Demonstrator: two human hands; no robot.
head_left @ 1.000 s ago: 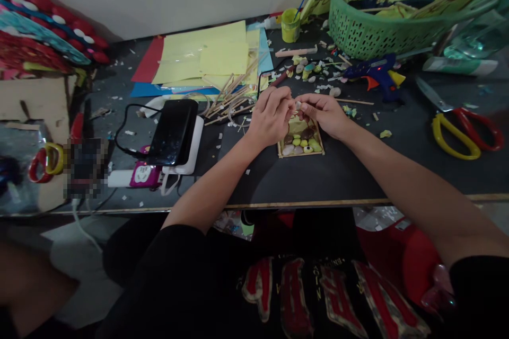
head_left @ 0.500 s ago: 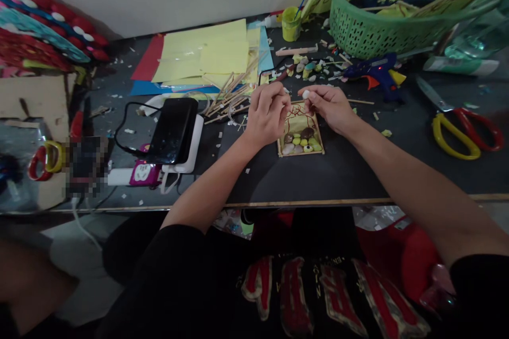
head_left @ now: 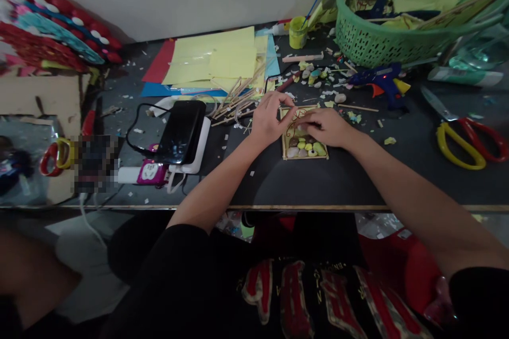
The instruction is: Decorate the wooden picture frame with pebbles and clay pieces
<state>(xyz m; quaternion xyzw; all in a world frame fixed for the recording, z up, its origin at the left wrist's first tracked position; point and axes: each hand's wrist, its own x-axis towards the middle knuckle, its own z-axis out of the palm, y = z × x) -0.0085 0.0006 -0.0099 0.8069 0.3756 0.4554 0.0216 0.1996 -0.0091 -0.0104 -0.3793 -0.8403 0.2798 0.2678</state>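
Yellow, brown and pale pebbles (head_left: 308, 146) fill the near part of a small stick-edged frame (head_left: 306, 158) in the head view, the only view. Flat on the dark tabletop (head_left: 302, 185), the frame lies directly below and between the two hands, its slightly longer axis seeming to run away from the person. The right hand (head_left: 326, 126) is the nearer, reaching in across the right edge with its fingertips over the middle of the frame, beyond the pebbles. The left hand (head_left: 271, 117) is at the far left corner, thumb and forefinger curved towards each other beside the right fingers.

Neither grasp can be read: the left fingers show nothing clearly between them, and the right fingertips point down and inward, hiding any small piece they may pinch. The hands cover part of the red line pattern (head_left: 301, 113), and contact with the panel is unclear. The green basket (head_left: 371, 39) is cut off above; a pixelated patch hides the object (head_left: 94, 164) at left.
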